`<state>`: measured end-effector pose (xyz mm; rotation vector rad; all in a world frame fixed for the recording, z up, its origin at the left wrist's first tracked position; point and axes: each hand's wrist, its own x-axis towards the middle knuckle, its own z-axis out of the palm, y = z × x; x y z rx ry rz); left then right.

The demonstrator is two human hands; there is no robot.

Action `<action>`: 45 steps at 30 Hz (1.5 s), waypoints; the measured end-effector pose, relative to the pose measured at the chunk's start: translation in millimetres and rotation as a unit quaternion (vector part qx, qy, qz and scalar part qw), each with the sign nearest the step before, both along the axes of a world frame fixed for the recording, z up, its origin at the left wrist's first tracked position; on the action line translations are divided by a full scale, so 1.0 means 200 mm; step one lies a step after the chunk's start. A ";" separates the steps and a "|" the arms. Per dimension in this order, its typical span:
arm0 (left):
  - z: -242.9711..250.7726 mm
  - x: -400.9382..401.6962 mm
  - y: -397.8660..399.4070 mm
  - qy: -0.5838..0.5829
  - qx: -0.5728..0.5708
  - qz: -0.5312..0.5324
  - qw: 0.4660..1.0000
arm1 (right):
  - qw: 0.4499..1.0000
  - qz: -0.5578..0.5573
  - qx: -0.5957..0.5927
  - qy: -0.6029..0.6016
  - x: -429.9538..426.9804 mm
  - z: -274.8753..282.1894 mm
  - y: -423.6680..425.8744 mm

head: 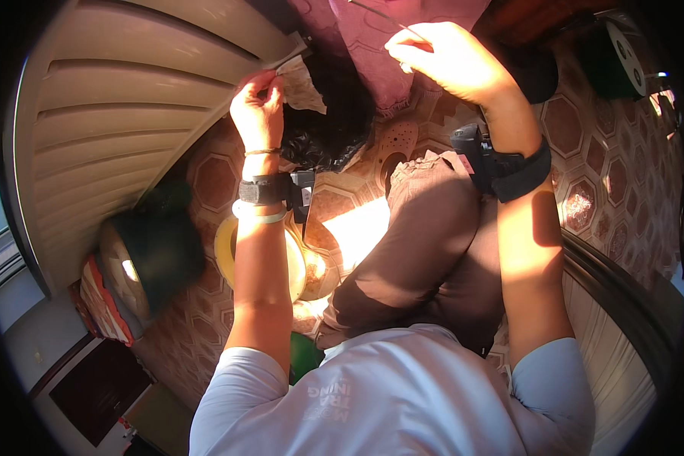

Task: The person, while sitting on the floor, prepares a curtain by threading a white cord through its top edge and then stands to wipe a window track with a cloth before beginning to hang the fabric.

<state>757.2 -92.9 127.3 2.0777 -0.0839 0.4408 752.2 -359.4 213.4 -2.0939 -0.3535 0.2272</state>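
My left hand (260, 102), at the upper middle, pinches the edge of a crumpled, pale brown and white sheet (302, 85), whose material I cannot tell. Beyond it a whitish flat strip (292, 50) runs along the slatted panel's edge. My right hand (444, 60) is raised at the upper right, its fingers closed on a thin dark rod (379, 15) that points up and left. Pink patterned cloth with a fringe (370, 62) hangs between and beyond the hands. A black plastic bag (333, 134) lies below the sheet.
A beige slatted panel (131, 85) stands at the left. Under my left forearm is a yellow bucket (225, 251). A dark green cylindrical container (171, 262) lies left of it. A pink perforated clog (400, 138) rests on the patterned floor (567, 125), near my brown-trousered knees.
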 end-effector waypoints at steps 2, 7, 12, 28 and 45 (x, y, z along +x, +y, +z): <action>-0.20 0.07 0.18 -0.009 0.110 -0.067 0.992 | 0.999 -0.016 0.020 0.026 0.00 0.09 -0.03; -0.46 -0.01 0.02 0.226 0.126 -0.015 0.966 | 0.982 -0.084 -0.167 -0.014 -0.03 -0.08 -0.22; -0.36 0.01 0.19 0.240 0.087 -0.058 0.965 | 0.990 0.007 -0.138 0.043 0.00 -0.06 -0.10; 0.54 -0.16 -0.64 0.247 -0.398 -0.380 0.798 | 0.984 0.024 0.127 0.121 -0.22 0.23 -0.37; 1.04 -0.43 -0.37 0.274 0.052 -0.400 0.873 | 0.914 -0.361 0.047 0.178 -1.01 -0.14 -1.16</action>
